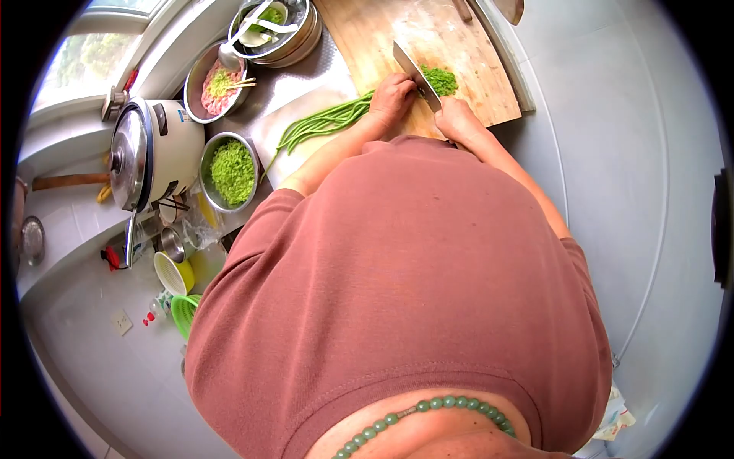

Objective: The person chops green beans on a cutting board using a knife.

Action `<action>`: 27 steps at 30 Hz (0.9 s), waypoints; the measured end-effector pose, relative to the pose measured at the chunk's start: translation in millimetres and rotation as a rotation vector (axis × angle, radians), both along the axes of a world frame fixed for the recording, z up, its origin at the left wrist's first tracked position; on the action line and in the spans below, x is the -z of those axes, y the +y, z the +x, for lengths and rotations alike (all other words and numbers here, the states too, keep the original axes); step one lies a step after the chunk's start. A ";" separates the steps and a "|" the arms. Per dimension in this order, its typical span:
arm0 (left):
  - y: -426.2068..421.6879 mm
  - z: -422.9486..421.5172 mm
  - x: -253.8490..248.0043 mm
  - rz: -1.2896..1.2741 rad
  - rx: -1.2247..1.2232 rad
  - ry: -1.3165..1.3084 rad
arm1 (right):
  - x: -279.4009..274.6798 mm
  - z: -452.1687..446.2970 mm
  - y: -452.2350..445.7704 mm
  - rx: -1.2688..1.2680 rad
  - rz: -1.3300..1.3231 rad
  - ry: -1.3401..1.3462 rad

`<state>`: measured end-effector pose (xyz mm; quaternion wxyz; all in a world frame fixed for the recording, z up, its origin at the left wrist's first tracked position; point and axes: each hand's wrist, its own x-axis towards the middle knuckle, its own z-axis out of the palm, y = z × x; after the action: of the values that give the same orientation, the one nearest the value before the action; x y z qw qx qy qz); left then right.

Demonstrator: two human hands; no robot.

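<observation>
My left hand (394, 97) is closed around the end of a bunch of long green beans (325, 125), which trail left over the board and a pale surface. In my right hand (456, 118) is the handle of a cleaver (417, 75). Its blade stands beside the fingertips of my left hand, over the wooden cutting board (382, 30). Just right of the blade lies a pile of finely chopped green beans (440, 80). My fingers hide the cleaver's handle and the held bean ends.
Left of the board stand a bowl of minced meat (218, 90) with chopsticks, a bowl of chopped greens (232, 172), stacked bowls (287, 50) with a white spoon, and a large lidded cooker (164, 141). A wooden handle (462, 9) lies at the board's far edge.
</observation>
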<state>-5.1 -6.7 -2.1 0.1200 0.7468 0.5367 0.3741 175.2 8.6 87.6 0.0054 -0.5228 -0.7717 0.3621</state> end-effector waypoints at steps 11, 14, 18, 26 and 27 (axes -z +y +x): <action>-1.8 -2.9 -3.8 -0.032 0.023 0.015 | -0.1 -18.2 12.0 0.052 -0.083 -0.085; -5.2 -3.4 -14.6 0.009 0.038 0.031 | -3.3 -17.9 11.7 0.064 -0.090 -0.077; -3.1 -2.2 -13.1 0.085 0.046 0.056 | -8.9 -19.0 10.5 0.057 -0.084 -0.071; -1.9 -0.8 -6.3 -0.051 0.020 0.049 | -0.6 -14.0 12.0 0.028 -0.047 -0.054; -1.6 -1.0 -6.2 -0.057 0.018 0.052 | -6.1 -12.9 11.0 0.028 -0.079 -0.038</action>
<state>-6.1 -8.3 4.1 0.1305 0.7573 0.5431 0.3383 162.3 19.6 93.6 -0.0250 -0.5402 -0.7494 0.3821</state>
